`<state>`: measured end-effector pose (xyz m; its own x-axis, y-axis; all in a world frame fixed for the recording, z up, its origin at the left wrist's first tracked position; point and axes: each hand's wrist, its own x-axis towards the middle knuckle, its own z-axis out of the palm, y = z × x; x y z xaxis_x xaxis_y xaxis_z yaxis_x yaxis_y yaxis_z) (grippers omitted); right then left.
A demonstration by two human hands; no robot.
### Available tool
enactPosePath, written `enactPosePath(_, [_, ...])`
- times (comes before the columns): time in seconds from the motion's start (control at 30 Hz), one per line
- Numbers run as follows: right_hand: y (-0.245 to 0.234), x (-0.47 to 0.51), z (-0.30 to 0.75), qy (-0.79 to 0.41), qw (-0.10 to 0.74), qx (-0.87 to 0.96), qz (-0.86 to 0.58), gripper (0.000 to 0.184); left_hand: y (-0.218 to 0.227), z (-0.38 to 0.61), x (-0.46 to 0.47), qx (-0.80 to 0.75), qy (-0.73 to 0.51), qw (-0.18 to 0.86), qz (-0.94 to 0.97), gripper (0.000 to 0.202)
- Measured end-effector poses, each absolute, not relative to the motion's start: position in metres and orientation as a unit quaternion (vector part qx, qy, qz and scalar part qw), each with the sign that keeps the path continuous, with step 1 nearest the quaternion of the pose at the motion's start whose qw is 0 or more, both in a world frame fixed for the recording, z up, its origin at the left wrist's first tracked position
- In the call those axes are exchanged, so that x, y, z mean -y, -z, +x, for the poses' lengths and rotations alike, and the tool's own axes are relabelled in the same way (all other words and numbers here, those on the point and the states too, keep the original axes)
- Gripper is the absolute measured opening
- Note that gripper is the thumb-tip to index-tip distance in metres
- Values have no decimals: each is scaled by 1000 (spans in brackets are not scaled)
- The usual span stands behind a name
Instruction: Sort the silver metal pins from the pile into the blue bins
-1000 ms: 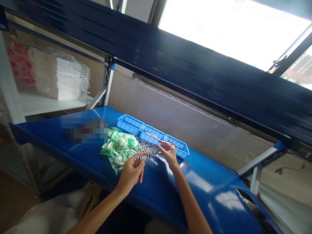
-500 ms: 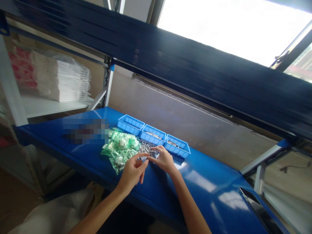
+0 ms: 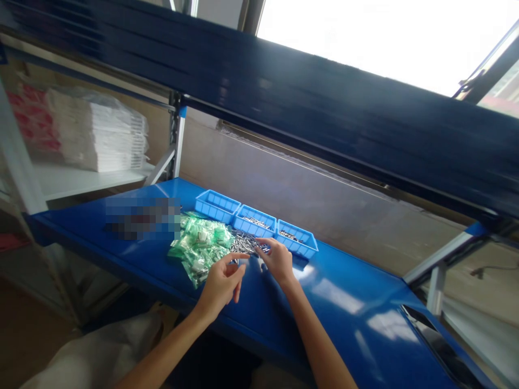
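Observation:
A pile of small silver metal pins (image 3: 243, 244) lies on the blue table (image 3: 344, 308), in front of three light blue trays (image 3: 255, 222). My left hand (image 3: 221, 283) hovers at the pile's near edge with forefinger and thumb stretched toward it; the other fingers curl. My right hand (image 3: 277, 258) rests over the pile's right side, fingers bent down onto the pins. What either hand grips is too small to make out. A heap of green plastic bags (image 3: 198, 246) lies just left of the pins.
The middle and right trays hold a few pins. A dark blue shelf beam (image 3: 308, 113) crosses overhead. White stacked packets (image 3: 97, 129) sit on a shelf at the left. A dark object (image 3: 438, 346) lies at the table's right end.
My right hand came back from the right tray to the pin pile. My left hand stayed by the pile's near edge, shifting slightly.

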<state>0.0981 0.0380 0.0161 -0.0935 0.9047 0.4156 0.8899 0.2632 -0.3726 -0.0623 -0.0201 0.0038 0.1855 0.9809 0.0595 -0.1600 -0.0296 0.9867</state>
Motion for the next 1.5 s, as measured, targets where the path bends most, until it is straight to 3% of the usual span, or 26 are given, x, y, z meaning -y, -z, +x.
enactPosePath(0.63, [-21, -35, 94, 0, 337, 707, -622, 29, -2, -61, 19, -407, -499, 561, 520, 40])
enactPosePath(0.73, [-19, -37, 92, -65, 388, 694, -603, 27, -2, -62, 19, -406, -502, 565, 513, 41])
enactPosePath(0.87, [-20, -39, 87, -254, 492, 644, -528, 37, -5, -62, 20, -401, -513, 577, 494, 45])
enactPosePath(1.03, [-27, -37, 82, -414, 534, 572, -465, 39, -9, -63, 21, -392, -525, 589, 472, 49])
enactPosePath(1.23, [-30, -32, 79, -489, 527, 549, -426, 31, -7, -62, 19, -397, -531, 597, 451, 44])
enactPosePath(1.5, [-33, -26, 75, -482, 482, 604, -414, 31, -7, -60, 19, -396, -537, 601, 439, 41])
